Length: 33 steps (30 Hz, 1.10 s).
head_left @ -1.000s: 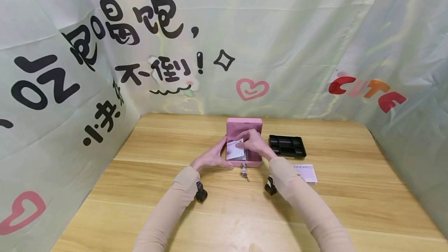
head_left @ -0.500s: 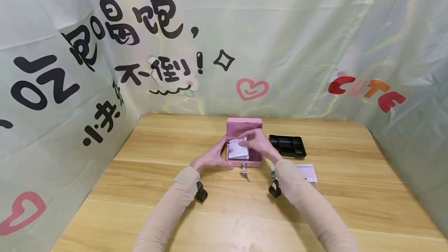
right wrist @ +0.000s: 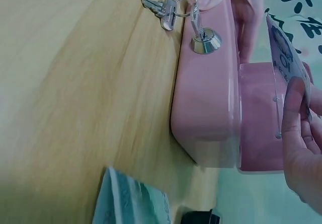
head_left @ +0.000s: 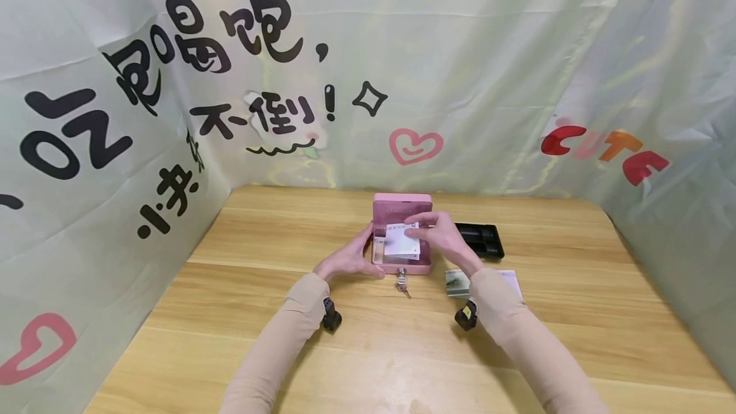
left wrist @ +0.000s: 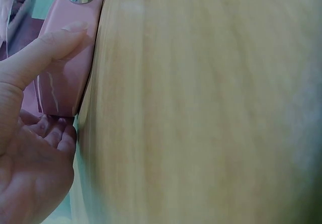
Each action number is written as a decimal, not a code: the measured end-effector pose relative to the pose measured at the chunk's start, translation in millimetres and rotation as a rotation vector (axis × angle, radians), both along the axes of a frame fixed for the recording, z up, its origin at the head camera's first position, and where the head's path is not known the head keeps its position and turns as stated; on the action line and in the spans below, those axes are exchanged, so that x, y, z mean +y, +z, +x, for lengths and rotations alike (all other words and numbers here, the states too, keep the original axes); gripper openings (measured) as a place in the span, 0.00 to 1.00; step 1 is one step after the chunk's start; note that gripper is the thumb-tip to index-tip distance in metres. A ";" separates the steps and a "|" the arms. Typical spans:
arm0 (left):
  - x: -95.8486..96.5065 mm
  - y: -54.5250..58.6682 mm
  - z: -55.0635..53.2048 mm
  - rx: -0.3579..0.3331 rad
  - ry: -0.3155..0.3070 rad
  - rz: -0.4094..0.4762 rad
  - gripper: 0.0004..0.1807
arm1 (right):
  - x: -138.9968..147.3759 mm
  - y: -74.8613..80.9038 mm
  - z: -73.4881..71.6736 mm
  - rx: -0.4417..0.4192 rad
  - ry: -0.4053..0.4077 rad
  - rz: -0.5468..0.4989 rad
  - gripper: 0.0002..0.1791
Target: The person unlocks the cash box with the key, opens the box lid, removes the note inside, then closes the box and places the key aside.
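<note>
An open pink cash box (head_left: 418, 269) stands towards the back of the table with its lid raised. At its front left corner my left hand (head_left: 347, 259) grips it, thumb (left wrist: 55, 45) on the front wall and fingers round the side. My right hand (head_left: 445, 236) pinches a thin, pale sheaf of banknotes (head_left: 401, 240) by its right edge, above the box's inside; the right wrist view shows print on the banknotes (right wrist: 283, 48). Another banknote (head_left: 378, 250) lies at the left inside the box. A key sits in the front lock (right wrist: 206, 42), with more keys (right wrist: 163, 11) hanging from its ring.
Right of the box lies a black compartment tray (head_left: 487, 241), partly hidden by my right hand. Nearer on the table are greenish banknotes (head_left: 457, 282) and pale purple banknotes (head_left: 511, 278), partly covered by my right sleeve. Fabric walls (head_left: 489, 82) enclose the table.
My right hand has moved rightwards with the pinched banknotes, from the box's left side towards its middle and right. A banknote at the left inside now shows. My left hand has stayed put.
</note>
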<state>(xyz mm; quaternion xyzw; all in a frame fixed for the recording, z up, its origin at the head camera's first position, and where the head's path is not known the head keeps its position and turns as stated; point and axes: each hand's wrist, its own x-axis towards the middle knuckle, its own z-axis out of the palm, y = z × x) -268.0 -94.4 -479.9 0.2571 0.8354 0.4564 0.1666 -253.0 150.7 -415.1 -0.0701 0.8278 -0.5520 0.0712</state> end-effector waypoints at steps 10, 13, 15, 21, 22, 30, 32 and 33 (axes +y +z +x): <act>0.4 0.6 0.0 0.005 -0.012 0.015 0.72 | 28.5 -0.5 16.4 -0.025 0.028 -0.103 0.22; 0.5 1.0 0.3 0.010 -0.012 0.015 0.72 | 40.2 -1.0 21.0 -0.040 0.015 -0.114 0.23; 0.6 1.3 0.7 0.012 -0.012 0.014 0.72 | 47.3 -1.5 24.0 -0.050 0.006 -0.132 0.25; 0.8 0.7 0.6 0.004 -0.012 0.018 0.72 | 70.2 -2.9 31.6 -0.047 0.002 -0.147 0.25; 0.7 0.6 0.5 0.003 -0.010 0.013 0.72 | 74.4 -2.8 32.8 -0.044 0.006 -0.146 0.24; -0.6 1.5 0.3 0.002 -0.012 0.013 0.72 | 104.6 -4.2 46.1 -0.032 0.053 -0.148 0.16; -0.7 1.7 0.0 0.003 -0.016 0.017 0.72 | 111.2 -6.4 49.6 -0.038 0.068 -0.156 0.14; -0.8 2.0 0.1 0.004 -0.017 0.018 0.72 | 114.1 -7.6 51.2 -0.042 0.072 -0.167 0.13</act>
